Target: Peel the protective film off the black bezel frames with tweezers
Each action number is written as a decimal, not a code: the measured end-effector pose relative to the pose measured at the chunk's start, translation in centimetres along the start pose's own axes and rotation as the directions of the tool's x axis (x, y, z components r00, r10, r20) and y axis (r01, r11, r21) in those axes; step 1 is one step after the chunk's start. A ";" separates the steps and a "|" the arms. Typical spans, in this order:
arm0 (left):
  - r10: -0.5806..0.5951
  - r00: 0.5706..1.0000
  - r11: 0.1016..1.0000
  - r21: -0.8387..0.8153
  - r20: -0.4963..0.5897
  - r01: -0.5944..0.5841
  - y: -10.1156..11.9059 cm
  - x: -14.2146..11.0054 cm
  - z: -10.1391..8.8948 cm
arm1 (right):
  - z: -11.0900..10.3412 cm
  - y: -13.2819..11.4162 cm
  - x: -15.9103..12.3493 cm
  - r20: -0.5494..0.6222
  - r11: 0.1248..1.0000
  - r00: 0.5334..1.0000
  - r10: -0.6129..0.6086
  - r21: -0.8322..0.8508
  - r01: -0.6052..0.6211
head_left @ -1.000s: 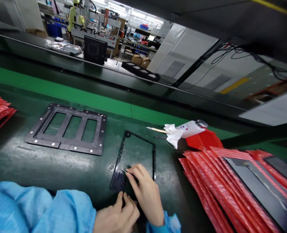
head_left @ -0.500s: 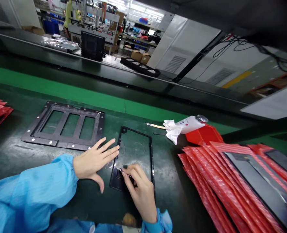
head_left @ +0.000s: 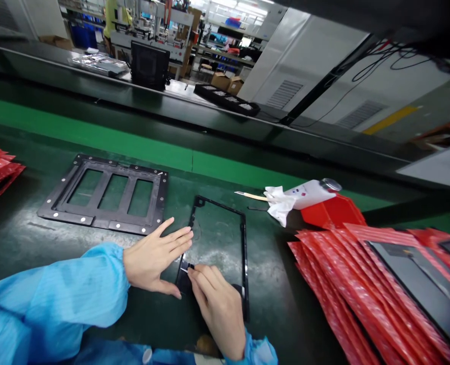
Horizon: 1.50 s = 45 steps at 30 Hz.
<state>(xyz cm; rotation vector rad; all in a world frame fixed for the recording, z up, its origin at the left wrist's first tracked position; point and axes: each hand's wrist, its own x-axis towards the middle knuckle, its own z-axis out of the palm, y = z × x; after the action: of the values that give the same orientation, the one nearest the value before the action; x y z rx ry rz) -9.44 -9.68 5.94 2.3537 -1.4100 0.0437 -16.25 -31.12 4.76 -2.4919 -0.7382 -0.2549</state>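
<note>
A thin black rectangular frame [head_left: 244,243], like a tablet bezel, lies flat on the dark green bench. My left hand [head_left: 157,258] is spread palm down, its fingertips at the frame's left side and its thumb stretched toward the near corner. Over the near end of the frame, my right hand [head_left: 219,306] pinches a thin metal tool [head_left: 184,270]. Only the tool's tip shows, touching or just above the lower left part of the frame; my fingers hide the rest. Both forearms are in blue sleeves.
A black fixture [head_left: 103,220] with three windows lies at left. Red bubble bags [head_left: 335,274] with a dark flat panel [head_left: 411,284] are stacked at right. Behind them are a white bottle [head_left: 310,194], a red tray [head_left: 333,213], a crumpled wipe [head_left: 280,205] and a brush-like stick [head_left: 253,196].
The view has shifted slightly. My left thumb has come nearer the frame's corner. The right-hand fingers have closed further around the tool, and less of it shows.
</note>
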 end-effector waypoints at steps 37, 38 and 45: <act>-0.027 1.000 0.999 -0.035 0.008 0.027 0.3 0.0 0.1 | -0.6 0.7 0.0 0.100 0.993 0.988 -0.120 -0.002 0.121; -0.026 1.000 0.999 -0.033 0.012 0.026 0.3 -0.1 0.1 | -0.5 0.7 0.0 0.095 0.994 0.989 -0.113 0.003 0.113; -0.025 1.000 0.999 -0.042 0.010 0.026 0.3 0.0 0.1 | -0.7 0.6 0.4 0.082 0.995 0.992 -0.094 -0.027 0.097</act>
<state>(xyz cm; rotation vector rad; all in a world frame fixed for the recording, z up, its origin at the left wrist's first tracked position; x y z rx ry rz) -9.69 -9.81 5.90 2.3403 -1.3718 -0.0042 -15.63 -31.73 5.18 -2.5119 -0.8946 -0.2022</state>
